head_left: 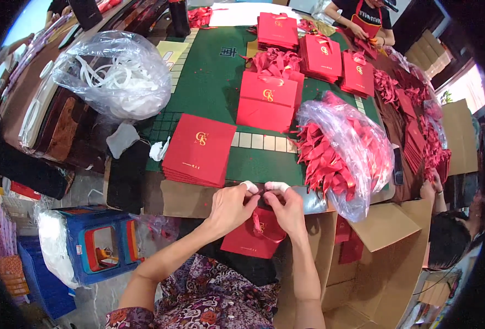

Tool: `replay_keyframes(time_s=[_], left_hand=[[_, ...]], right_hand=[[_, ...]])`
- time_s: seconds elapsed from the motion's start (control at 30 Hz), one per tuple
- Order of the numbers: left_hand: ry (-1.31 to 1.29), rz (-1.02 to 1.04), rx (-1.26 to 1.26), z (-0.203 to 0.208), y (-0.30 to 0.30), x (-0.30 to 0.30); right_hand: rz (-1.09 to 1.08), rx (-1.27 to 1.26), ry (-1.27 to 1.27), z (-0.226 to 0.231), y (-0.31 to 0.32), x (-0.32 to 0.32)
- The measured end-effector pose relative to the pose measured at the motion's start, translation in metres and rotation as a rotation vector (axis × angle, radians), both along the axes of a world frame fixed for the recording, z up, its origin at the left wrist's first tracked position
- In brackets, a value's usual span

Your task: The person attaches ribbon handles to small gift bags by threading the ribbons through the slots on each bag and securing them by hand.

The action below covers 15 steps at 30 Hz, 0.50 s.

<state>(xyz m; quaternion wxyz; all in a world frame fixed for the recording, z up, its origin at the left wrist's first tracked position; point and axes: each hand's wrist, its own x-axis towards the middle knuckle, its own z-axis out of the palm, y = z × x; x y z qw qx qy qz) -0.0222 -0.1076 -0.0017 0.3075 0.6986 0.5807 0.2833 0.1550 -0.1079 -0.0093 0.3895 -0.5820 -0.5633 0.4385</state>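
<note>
A green-topped surface (209,77) spreads out, with an open cardboard box (398,274) by its near right edge. On the surface's near right part lies a clear sack of red ribbons (357,142); near left, a stack of red paper bags (196,156). Just below the surface's near edge is one ribbon-looped paper bag (242,241). Above it, left hand (232,205) and right hand (289,211) have fingers narrowed; what they pinch is unclear.

Purple, white and orange floral top (204,301), matching sleeve (130,318) at its left, white wraps (277,186) on fingers (293,196) beyond it
</note>
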Motion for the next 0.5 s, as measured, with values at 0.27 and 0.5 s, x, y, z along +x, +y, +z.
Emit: replay_keyframes(time_s=[0.27,0.5], left_hand=[[-0.168,0.026,-0.060,0.0048,0.0009,0.0010],[-0.184,0.020,-0.039,0.0001,0.0043,-0.0003]], right_hand=[[0.058,-0.053,0.080,0.0000,-0.0029,0.0015],[0.104,-0.081,0.185,0.0029,0.0005,0.0032]])
